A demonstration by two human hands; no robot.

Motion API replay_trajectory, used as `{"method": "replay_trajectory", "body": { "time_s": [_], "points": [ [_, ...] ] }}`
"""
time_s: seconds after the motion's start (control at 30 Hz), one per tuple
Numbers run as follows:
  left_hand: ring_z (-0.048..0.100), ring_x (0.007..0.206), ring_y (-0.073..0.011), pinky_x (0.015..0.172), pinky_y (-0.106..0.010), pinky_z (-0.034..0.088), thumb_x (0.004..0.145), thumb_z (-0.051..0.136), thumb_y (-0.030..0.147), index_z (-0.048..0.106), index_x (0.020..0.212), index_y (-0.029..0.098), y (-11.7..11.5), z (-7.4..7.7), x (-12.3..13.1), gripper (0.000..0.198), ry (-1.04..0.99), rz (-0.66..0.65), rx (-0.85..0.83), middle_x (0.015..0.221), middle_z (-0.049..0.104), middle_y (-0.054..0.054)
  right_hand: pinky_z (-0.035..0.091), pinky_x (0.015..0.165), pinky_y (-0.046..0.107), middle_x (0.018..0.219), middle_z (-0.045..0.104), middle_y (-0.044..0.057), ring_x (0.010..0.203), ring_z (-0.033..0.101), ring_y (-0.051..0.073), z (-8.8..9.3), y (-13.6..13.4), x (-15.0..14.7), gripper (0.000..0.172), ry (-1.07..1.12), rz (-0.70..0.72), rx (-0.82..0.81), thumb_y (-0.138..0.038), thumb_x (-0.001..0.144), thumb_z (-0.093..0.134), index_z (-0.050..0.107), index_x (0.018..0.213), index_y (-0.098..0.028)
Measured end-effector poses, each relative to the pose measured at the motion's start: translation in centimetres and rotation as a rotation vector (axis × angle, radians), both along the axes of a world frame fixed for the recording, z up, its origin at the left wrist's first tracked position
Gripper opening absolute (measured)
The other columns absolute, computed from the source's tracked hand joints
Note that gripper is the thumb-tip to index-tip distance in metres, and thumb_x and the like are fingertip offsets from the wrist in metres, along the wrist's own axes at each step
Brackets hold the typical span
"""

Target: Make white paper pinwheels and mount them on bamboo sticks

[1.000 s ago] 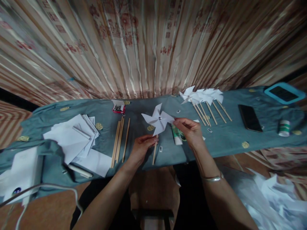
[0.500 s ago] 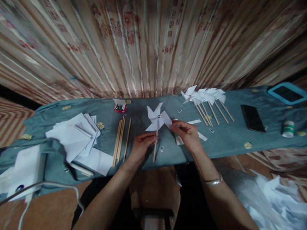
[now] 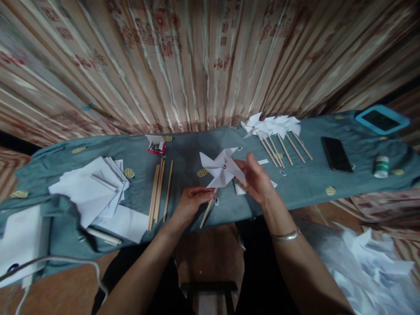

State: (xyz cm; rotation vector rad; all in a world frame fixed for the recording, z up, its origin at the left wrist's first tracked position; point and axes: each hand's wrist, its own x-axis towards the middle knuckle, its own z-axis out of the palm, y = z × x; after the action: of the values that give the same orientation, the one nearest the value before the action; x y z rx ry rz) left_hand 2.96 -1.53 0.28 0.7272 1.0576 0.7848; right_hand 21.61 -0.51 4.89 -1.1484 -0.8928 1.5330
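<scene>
Pinwheel in hand point(image 3: 222, 169) looks prob. nearly done: paper blades folded to the middle, pin head showing at the centre, stick point(image 3: 208, 213) below. Can't tell if pin's fully fixed. It sits between the two hands, over the cloth-covered surface point(image 3: 303, 186). L hand point(image 3: 190, 204) has its fingers pinched on the stick just under the blades; R hand point(image 3: 257, 178) has nothing gripped AFAICT, fingers loose & spread, thumb up, right by the nearest blade; can't tell if they touch it. Done so far: a row of pinwheels point(image 3: 274, 127), approx. 5 sticks visible, lying beyond & right of the R fingers. Left to do, by the look of it: spare sticks point(image 3: 158, 192), approx. 5, just left of the L fingers, w/ paper sheets point(image 3: 93, 181) further left, apparently not folded yet. Red box point(image 3: 156, 146) w/ small shiny bits, prob. pins, stands open beyond & left of the L fingers. So approx. half the visible sticks are used, judging by count; can't count the sheets b/c they overlap.
</scene>
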Motion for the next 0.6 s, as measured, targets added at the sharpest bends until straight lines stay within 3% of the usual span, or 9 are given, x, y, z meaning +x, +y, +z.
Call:
{"method": "replay_trajectory", "body": {
  "time_s": [0.13, 0.33, 0.6],
  "points": [
    [0.061, 0.059, -0.0139, 0.065, -0.026, 0.045, 0.048, 0.091, 0.034, 0.08, 0.069, 0.017, 0.0, 0.1, 0.1, 0.029, 0.011, -0.019, 0.026, 0.063, 0.073, -0.005, 0.051, 0.06, 0.031, 0.073, 0.075, 0.007, 0.077, 0.069, 0.024, 0.1, -0.1, 0.0, 0.062, 0.035, -0.041, -0.012, -0.083, 0.061, 0.066, 0.075, 0.073, -0.023],
    [0.06, 0.057, -0.0151, 0.061, -0.026, 0.043, 0.048, 0.09, 0.035, 0.079, 0.065, 0.018, -0.1, -0.3, 0.0, 0.027, 0.085, -0.036, 0.071, 0.062, 0.073, -0.004, 0.048, 0.056, 0.026, 0.065, 0.07, -0.001, 0.06, 0.062, 0.016, -0.2, 0.0, 0.0, 0.038, 0.007, -0.233, -0.068, -0.053, 0.051, 0.088, 0.073, 0.07, -0.024],
    [0.061, 0.059, -0.0153, 0.062, -0.026, 0.043, 0.047, 0.09, 0.035, 0.08, 0.067, 0.018, -0.1, -0.3, 0.1, 0.028, 0.099, -0.038, 0.057, 0.063, 0.073, -0.004, 0.045, 0.057, 0.025, 0.062, 0.069, -0.002, 0.056, 0.056, 0.012, -0.9, 0.0, 0.1, 0.036, 0.022, -0.268, 0.012, -0.05, 0.051, 0.09, 0.07, 0.064, -0.023]
  ]
}}
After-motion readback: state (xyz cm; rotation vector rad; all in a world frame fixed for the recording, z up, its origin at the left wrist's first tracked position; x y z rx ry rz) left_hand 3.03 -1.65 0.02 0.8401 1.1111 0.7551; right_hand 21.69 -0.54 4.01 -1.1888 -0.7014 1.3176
